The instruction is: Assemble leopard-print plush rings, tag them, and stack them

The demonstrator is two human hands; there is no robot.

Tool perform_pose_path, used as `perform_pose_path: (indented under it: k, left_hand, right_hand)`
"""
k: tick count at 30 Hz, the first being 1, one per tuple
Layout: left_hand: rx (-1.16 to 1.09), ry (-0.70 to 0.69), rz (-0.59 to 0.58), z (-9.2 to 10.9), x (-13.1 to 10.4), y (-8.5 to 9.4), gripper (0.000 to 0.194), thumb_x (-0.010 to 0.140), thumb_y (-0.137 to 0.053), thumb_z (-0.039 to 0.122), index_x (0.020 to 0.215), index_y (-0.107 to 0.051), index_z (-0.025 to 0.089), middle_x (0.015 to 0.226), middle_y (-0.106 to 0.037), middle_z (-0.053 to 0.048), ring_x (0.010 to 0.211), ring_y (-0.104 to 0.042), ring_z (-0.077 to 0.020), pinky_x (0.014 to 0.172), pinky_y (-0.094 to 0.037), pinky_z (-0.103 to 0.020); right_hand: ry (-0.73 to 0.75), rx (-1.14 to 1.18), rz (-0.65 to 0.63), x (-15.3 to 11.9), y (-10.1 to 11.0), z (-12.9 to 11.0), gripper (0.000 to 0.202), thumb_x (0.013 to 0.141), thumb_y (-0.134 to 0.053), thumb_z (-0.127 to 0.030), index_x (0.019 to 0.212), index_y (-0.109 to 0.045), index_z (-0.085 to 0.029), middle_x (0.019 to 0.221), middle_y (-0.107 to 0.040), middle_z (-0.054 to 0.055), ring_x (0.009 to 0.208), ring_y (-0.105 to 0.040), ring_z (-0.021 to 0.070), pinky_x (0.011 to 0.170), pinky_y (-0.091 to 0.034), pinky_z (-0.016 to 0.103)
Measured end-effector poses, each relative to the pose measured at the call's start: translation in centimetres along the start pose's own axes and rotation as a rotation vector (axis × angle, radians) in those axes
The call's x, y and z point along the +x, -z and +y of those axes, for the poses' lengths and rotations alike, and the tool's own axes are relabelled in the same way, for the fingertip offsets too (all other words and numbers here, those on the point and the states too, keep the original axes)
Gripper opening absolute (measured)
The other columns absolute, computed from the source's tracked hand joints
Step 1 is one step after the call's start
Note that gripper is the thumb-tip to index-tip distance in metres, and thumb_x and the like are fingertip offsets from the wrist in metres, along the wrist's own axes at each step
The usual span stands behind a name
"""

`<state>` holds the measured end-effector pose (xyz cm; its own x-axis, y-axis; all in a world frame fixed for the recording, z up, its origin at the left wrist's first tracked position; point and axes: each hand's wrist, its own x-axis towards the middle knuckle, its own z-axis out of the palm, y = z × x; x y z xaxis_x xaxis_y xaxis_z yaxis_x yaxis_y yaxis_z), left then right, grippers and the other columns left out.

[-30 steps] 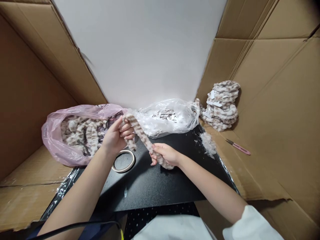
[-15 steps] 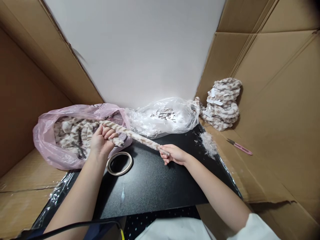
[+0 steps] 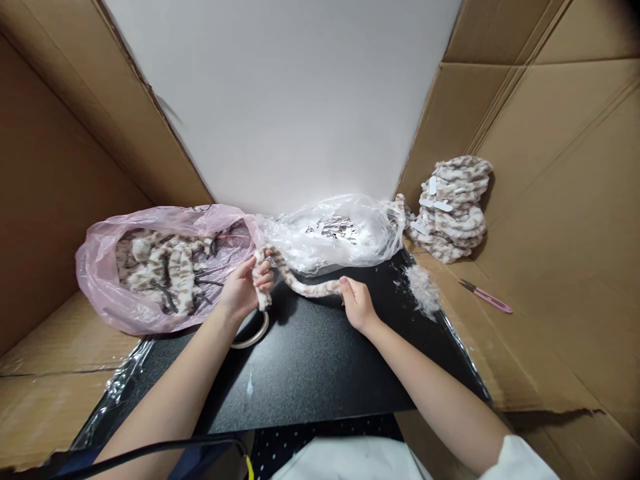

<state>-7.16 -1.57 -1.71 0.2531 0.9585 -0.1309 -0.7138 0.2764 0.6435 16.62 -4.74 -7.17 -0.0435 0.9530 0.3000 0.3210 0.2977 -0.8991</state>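
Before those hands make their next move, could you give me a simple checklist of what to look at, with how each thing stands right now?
1. Left hand grips the furry strip: ok, fingers curled around it, a short end hanging below.
2. Right hand grips the strip: ok, pinched between thumb and fingers.
3. Strip straight between the hands: not ok, it dips in a curve.
4. Pink-handled tool apart from both hands: ok, lying on the cardboard at right.
5. Loose fluff away from the strip: ok, heaped near the table's right edge.
6. Pale ring whole: cannot tell, partly hidden by the left arm.
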Motion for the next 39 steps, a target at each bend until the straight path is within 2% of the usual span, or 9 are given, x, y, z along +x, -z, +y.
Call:
perform_pose_path:
  k: [6,10,15,20,23,27,32,36,39]
  left_hand:
    - [-0.03,-0.05,0.125,-2.6,0.0,-0.9,0.008,0.082,-0.05,0.011,0.077,-0.053,0.016,0.069,-0.055,0.0,0.058,-0.055,-0.011,0.059,-0.051,-0.024]
    - [0.128,-0.167,0.166,-4.5,0.2,-0.4,0.018,0.084,-0.055,0.025,0.068,-0.052,0.017,0.065,-0.055,0.0,0.061,-0.056,-0.0126,0.059,-0.05,-0.024]
    - [0.476,-0.246,0.253,-6.1,-0.2,0.0,0.026,0.08,-0.065,0.037,0.066,-0.053,0.018,0.058,-0.053,0.002,0.048,-0.049,-0.01,0.044,-0.039,-0.019]
    - [0.345,-0.103,0.169,-5.8,-1.3,-1.5,0.032,0.08,-0.066,0.043,0.069,-0.05,0.017,0.053,-0.045,0.006,0.041,-0.042,-0.0063,0.041,-0.036,-0.016]
    - [0.209,0.028,0.129,-5.6,-1.5,-2.1,0.027,0.079,-0.069,0.038,0.076,-0.053,0.017,0.056,-0.048,0.006,0.039,-0.04,-0.0043,0.037,-0.034,-0.015]
    - [0.182,0.035,0.183,-6.1,-1.3,-1.9,0.02,0.077,-0.073,0.028,0.083,-0.058,0.016,0.063,-0.058,0.004,0.046,-0.05,-0.0056,0.042,-0.043,-0.015]
    - [0.279,0.031,0.147,-6.7,-1.1,-1.5,0.028,0.07,-0.079,0.031,0.082,-0.058,0.016,0.057,-0.055,0.005,0.045,-0.052,-0.0084,0.043,-0.048,-0.018]
    - [0.37,0.034,0.134,-7.0,-1.3,-1.5,0.036,0.062,-0.083,0.036,0.076,-0.057,0.016,0.057,-0.058,0.003,0.046,-0.053,-0.0091,0.045,-0.048,-0.02]
    - [0.518,0.025,0.13,-7.2,-1.4,-1.4,0.035,0.066,-0.079,0.043,0.071,-0.056,0.017,0.056,-0.059,0.002,0.045,-0.053,-0.0114,0.045,-0.045,-0.022]
  right_hand:
    - [0.055,-0.135,-0.154,-0.4,-0.5,0.0,0.016,0.092,-0.044,-0.034,0.096,-0.055,-0.024,0.068,-0.056,0.0,0.062,-0.054,0.0188,0.061,-0.035,0.027]
    - [0.076,-0.094,-0.188,-0.6,-0.6,-0.3,0.032,0.092,-0.044,-0.029,0.123,-0.049,-0.024,0.073,-0.061,0.0,0.063,-0.057,0.0183,0.065,-0.039,0.027]
    - [0.097,-0.035,-0.14,-0.3,-0.7,-0.1,0.026,0.09,-0.049,-0.029,0.114,-0.054,-0.023,0.075,-0.061,0.0,0.067,-0.057,0.0168,0.069,-0.042,0.028]
    - [0.082,-0.061,-0.199,-0.4,-1.1,0.2,0.012,0.082,-0.059,-0.025,0.093,-0.059,-0.022,0.073,-0.057,0.0,0.063,-0.052,0.015,0.065,-0.044,0.028]
    - [0.172,-0.096,-0.276,-0.9,-1.5,0.1,0.035,0.078,-0.065,-0.025,0.111,-0.056,-0.024,0.081,-0.058,0.0,0.065,-0.051,0.0143,0.068,-0.044,0.029]
    - [0.227,-0.031,-0.263,-1.5,-1.9,0.0,0.059,0.079,-0.066,-0.028,0.132,-0.043,-0.03,0.089,-0.06,0.001,0.067,-0.051,0.0144,0.071,-0.046,0.03]
    - [0.332,-0.024,-0.213,-1.6,-1.4,-0.1,0.04,0.087,-0.058,-0.033,0.126,-0.054,-0.03,0.087,-0.064,0.002,0.069,-0.054,0.0162,0.075,-0.047,0.031]
    - [0.422,-0.085,-0.254,-1.6,-1.0,-0.8,0.026,0.091,-0.052,-0.037,0.112,-0.065,-0.028,0.085,-0.067,0.005,0.076,-0.06,0.0191,0.076,-0.046,0.033]
    - [0.432,-0.074,-0.301,-1.6,-1.1,-1.4,0.024,0.093,-0.049,-0.037,0.099,-0.07,-0.026,0.085,-0.069,0.006,0.079,-0.063,0.0211,0.077,-0.045,0.035]
